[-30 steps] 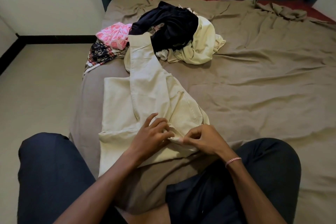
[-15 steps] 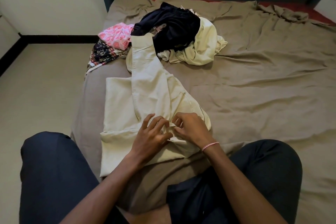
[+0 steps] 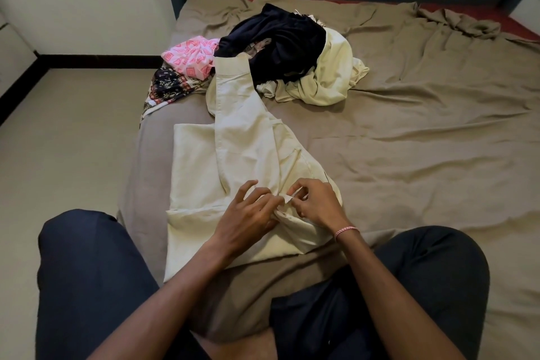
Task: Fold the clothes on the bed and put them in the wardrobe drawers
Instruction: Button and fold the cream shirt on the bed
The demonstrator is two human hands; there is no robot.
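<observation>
- Position: the shirt (image 3: 242, 149) lies flat on the bed sheet (image 3: 423, 155) at 12 o'clock from our knees. Its body runs from 6 to 12 o'clock, and one sleeve reaches on towards 11 o'clock until the cuff touches the pile (image 3: 280, 38).
- Our left hand (image 3: 248, 213) rests on the shirt's near middle. The fingers are bent and bunch the cloth, with the forefinger lifted apart from the rest.
- Our right hand (image 3: 317, 204) sits just beside it, at 3 o'clock. Thumb and fingertips pinch a small fold of the shirt's edge between the two hands.
- Both hands are already on the cloth, so neither is nearer. We judge that we are tidying the front before folding. The long sleeve at 11 o'clock should come in first, then a fold across the long axis.
- The pile at 12 o'clock, beyond the shirt, looks unfolded. We see no wardrobe.
</observation>
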